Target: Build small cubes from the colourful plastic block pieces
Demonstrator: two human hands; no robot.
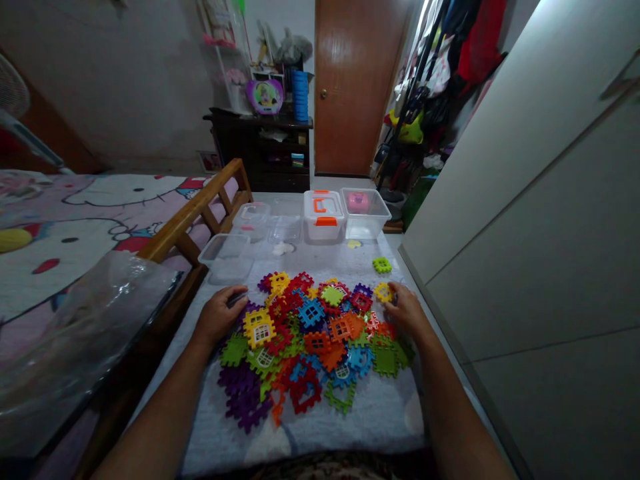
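A colourful heap of plastic interlocking building pieces (311, 312) with toothed edges lies on the cloth-covered table, some pieces with window lattices. At the heap's left edge rests my left hand (220, 315), thumb and forefinger apart, with nothing visible in it; a yellow window piece (260, 328) is to its right. On the opposite side, my right hand (407, 311) pinches a small yellow toothed piece (383, 292) by its right edge. A lime-green toothed piece (382, 265) lies alone just beyond that hand. Dark purple pieces (245, 393) spread at the near left.
Along the table's far side stand a lidded clear box (324, 227) with orange latches, an open clear bin (367, 223) and a clear tray (225, 260). A wooden bed rail (195, 220) borders the left; a pale cabinet (530, 233) borders the right.
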